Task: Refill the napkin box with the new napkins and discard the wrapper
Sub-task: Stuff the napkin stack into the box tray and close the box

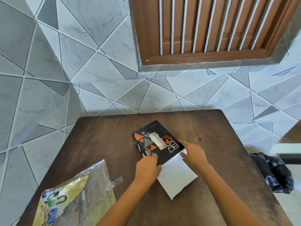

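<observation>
The wrapper is cut off by the bottom edge.

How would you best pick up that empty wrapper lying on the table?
Probably pinch the wrapper at its crinkled clear end near the tape tab, coming from above on the right. It lies flat on the table, and that loose end looks easiest to lift.

Bright, even daylight; soft shadows; wide-angle warp at edges; slight blur overall.
</observation>
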`<state>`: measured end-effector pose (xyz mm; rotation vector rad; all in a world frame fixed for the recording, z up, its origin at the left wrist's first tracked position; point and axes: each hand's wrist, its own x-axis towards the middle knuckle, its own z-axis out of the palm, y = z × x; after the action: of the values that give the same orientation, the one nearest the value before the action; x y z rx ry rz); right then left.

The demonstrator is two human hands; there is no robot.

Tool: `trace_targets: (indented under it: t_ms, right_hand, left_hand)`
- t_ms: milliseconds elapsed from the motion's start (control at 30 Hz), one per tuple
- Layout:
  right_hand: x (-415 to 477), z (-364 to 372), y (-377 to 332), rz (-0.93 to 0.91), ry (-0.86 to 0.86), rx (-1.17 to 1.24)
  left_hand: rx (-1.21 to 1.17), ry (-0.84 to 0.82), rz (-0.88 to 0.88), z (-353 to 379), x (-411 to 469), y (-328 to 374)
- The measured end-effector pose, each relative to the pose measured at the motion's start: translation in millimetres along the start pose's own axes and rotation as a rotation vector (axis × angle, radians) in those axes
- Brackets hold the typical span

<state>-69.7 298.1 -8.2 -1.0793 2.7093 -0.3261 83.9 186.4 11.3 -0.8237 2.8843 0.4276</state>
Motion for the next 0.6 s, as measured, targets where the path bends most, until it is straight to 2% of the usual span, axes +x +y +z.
trace_targets:
  t_ms: [233,400,500,600]
  right_hand:
    - [-16.5,22.4,-9.9,0.136,0.055,0.151]
    - [-24.5,30.2,-21.4,0.196,0.056,0.191]
    - [-24.1,30.2,-28.2,0.223,0.03,0.145]
    - [-20.9,28.8,-31.1,0.211,0.007,0.133]
  left_hand:
    - [-0.104,0.106,-0.02,-25.8,33.4,-21.9]
    - [-0.002,-0.055,0.029,-34.6,78.7,-48.3]
    - [-0.08,-0.182,-0.015,-34.5,90.4,-62.6]
    - [-0.007,-0.188,-0.034,-39.6,95.3,-64.1]
